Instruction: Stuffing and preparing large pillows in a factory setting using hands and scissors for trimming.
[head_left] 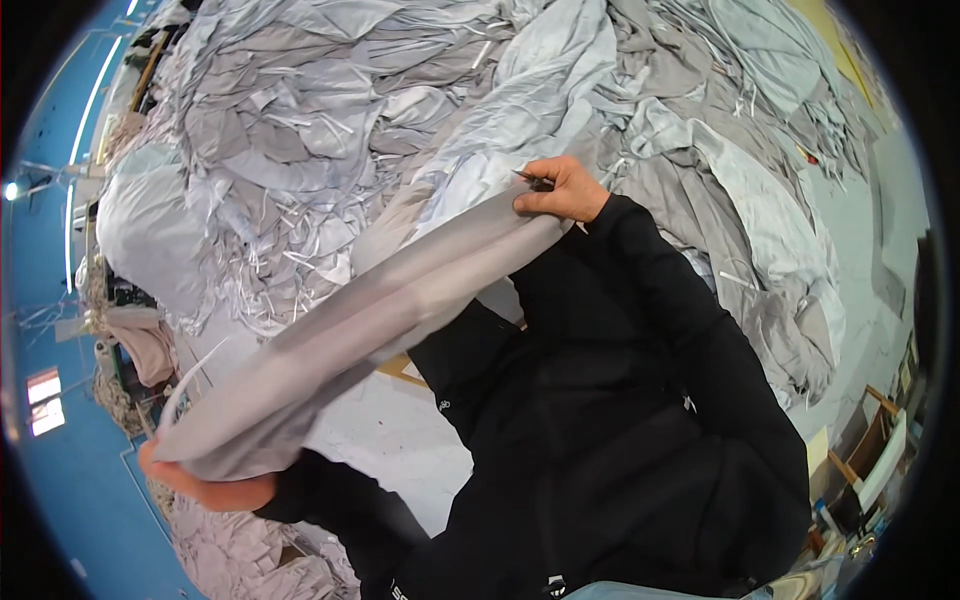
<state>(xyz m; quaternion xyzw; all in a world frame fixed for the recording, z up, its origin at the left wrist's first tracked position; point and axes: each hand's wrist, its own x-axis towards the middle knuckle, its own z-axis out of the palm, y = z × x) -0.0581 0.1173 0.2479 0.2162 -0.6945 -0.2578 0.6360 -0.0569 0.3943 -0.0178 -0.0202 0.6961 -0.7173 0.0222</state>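
A long piece of grey fabric is stretched slantwise between my hands, folded lengthwise and slightly blurred. My right hand pinches its upper right end between thumb and fingers; a small dark thing shows at the fingertips, too small to name. At the lower left, my left hand grips the other end, its fingers partly covered by the cloth. A thin white strip hangs beside that end.
A large heap of crumpled grey and pale blue fabric with loose white strips spreads ahead of me. More pale cloth lies at the lower left. A wooden-framed item stands at the right, and a blue wall rises at the left.
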